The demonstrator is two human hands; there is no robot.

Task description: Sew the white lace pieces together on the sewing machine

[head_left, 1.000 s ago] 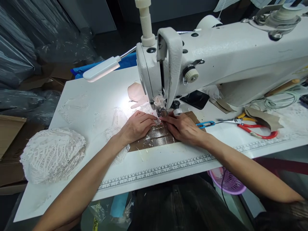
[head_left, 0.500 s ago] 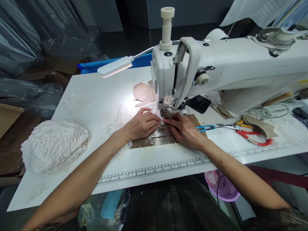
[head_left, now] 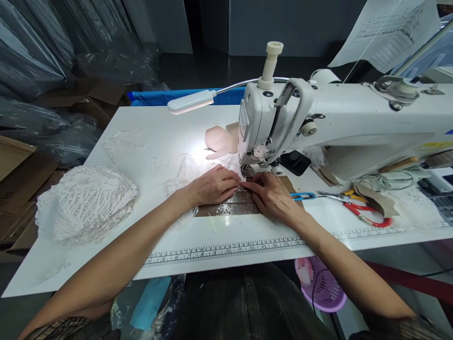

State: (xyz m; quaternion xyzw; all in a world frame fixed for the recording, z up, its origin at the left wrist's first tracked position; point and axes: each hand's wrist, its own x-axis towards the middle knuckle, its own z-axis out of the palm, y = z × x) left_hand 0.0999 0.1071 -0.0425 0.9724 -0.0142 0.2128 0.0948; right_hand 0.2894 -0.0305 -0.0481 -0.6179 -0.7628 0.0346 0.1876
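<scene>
Below the needle area of a white sewing machine (head_left: 339,113), both of my hands meet at the presser foot (head_left: 247,172). My left hand (head_left: 217,185) lies with bent fingers pressed together on thin white lace (head_left: 226,163), just left of the foot. My right hand (head_left: 274,196) has its thumb and forefinger together at the lace's near edge, their tips almost touching the left ones. Under the fingers is a brown taped plate (head_left: 230,209) strewn with bits of thread. Much of the lace is hidden by my fingers.
A thick lace pile (head_left: 94,203) sits at the table's left. Right of my right hand lie blue thread snips (head_left: 302,196), red-handled scissors (head_left: 368,217) and a black phone (head_left: 295,162). A lamp (head_left: 191,101) hangs above the table. A printed ruler (head_left: 226,252) runs along the front edge.
The camera view has shifted, so the machine appears lower and further right. Both hands stay by the presser foot, with only slight finger movement.
</scene>
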